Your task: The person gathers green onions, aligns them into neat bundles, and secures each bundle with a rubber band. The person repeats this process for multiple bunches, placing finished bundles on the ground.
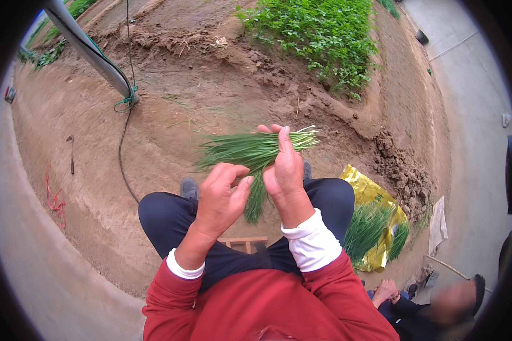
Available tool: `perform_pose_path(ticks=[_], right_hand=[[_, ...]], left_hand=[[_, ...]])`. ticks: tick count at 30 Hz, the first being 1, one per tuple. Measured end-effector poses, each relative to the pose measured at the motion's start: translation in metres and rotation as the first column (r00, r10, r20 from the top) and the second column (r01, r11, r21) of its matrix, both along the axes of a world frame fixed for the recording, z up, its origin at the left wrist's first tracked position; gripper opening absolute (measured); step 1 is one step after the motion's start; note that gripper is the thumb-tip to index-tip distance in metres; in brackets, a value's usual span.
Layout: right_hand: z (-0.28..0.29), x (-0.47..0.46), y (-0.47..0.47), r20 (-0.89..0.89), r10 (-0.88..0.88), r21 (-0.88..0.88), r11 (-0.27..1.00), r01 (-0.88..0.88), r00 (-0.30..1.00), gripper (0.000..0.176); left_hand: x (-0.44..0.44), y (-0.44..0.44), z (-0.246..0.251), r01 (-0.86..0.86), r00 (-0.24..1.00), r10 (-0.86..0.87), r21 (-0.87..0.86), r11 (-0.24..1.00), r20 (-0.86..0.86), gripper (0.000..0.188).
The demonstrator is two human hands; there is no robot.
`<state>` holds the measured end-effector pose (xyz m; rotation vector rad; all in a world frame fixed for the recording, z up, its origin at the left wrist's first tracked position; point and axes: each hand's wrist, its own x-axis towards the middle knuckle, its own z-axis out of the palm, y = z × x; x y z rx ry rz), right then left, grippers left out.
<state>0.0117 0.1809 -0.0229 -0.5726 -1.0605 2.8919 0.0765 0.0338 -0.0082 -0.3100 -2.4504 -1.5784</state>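
My right hand [285, 164] holds a bunch of green chives [239, 149], with the thumb across the stalks near their pale cut ends. The white ends point right and the leaf tips fan out to the left. Some blades hang down between my two hands. My left hand [224, 198] is beside the hanging leaves, its fingers curled and thumb near the forefinger. Whether a blade is pinched there cannot be made out. To the right of my knee, more chives [367, 230] lie on and beside a yellow plastic sack [369, 187] bearing writing.
A metal pole [94, 51] with a dark cable [121, 149] stands ahead. Leftward lie a small hand tool [72, 155] and red twine [55, 202]. A leafy green crop bed [320, 38] grows ahead. Another person's hands [386, 292] show at lower right. Beneath me is a wooden stool [244, 241].
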Motion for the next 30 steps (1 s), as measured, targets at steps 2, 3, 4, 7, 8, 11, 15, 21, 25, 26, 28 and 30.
perform_pose_path(ticks=[2, 3, 4, 7, 8, 11, 15, 21, 25, 26, 28, 30], right_hand=[[0.004, 0.005, -0.003, -0.01, 0.032, -0.029, 0.999, -0.033, 0.999, 0.043], [0.006, 0.006, -0.003, -0.008, 0.037, -0.032, 0.999, -0.037, 0.999, 0.043], [0.007, 0.007, -0.003, -0.006, 0.041, -0.035, 0.999, -0.041, 0.999, 0.043], [0.01, 0.007, -0.002, -0.001, 0.051, -0.053, 0.997, -0.051, 0.999, 0.043], [0.009, 0.007, -0.001, -0.001, 0.055, -0.059, 0.997, -0.055, 0.998, 0.043], [0.007, 0.007, 0.0, -0.008, 0.065, -0.096, 0.993, -0.066, 0.998, 0.042], [0.003, 0.007, 0.0, -0.025, 0.082, -0.072, 0.994, -0.084, 0.996, 0.041], [0.006, 0.019, -0.022, 0.066, 0.114, 0.202, 0.971, -0.125, 0.991, 0.035], [0.006, 0.031, -0.046, 0.056, 0.087, 0.203, 0.974, -0.096, 0.995, 0.027], [0.005, 0.032, -0.045, 0.063, 0.069, 0.203, 0.976, -0.081, 0.996, 0.027], [0.005, 0.031, -0.041, 0.106, 0.027, 0.187, 0.981, -0.047, 0.994, 0.026], [0.006, 0.028, -0.036, 0.123, 0.075, 0.247, 0.964, -0.103, 0.99, 0.028]], left_hand=[[-0.005, 0.008, -0.001, -0.027, 0.999, 0.025, -0.093, 0.995, -0.024, 0.015], [-0.005, 0.01, -0.002, -0.002, 1.0, 0.001, -0.086, 0.996, -0.014, 0.015], [-0.005, 0.011, -0.003, 0.024, 1.0, -0.025, -0.08, 0.996, -0.003, 0.015], [-0.001, 0.008, -0.005, 0.097, 0.975, -0.103, 0.04, 0.994, 0.195, 0.017], [0.0, 0.005, -0.005, 0.144, 0.959, -0.15, 0.04, 0.989, 0.24, 0.017], [0.0, -0.002, -0.004, 0.181, 0.951, -0.171, -0.017, 0.983, 0.256, 0.018], [0.0, -0.004, 0.008, -0.019, 0.998, 0.003, -0.29, 0.957, -0.057, 0.033], [-0.006, 0.01, 0.008, -0.235, 0.953, 0.055, -0.614, 0.754, -0.297, 0.086], [-0.022, 0.016, -0.029, -0.279, 0.936, 0.107, -0.525, 0.804, -0.334, 0.086], [-0.023, 0.016, -0.037, -0.276, 0.94, 0.134, -0.466, 0.84, -0.315, 0.086], [-0.026, 0.012, -0.048, -0.16, 0.986, 0.14, -0.294, 0.942, -0.087, 0.076], [-0.031, 0.006, -0.049, -0.105, 0.99, 0.083, -0.212, 0.972, -0.111, 0.044]])
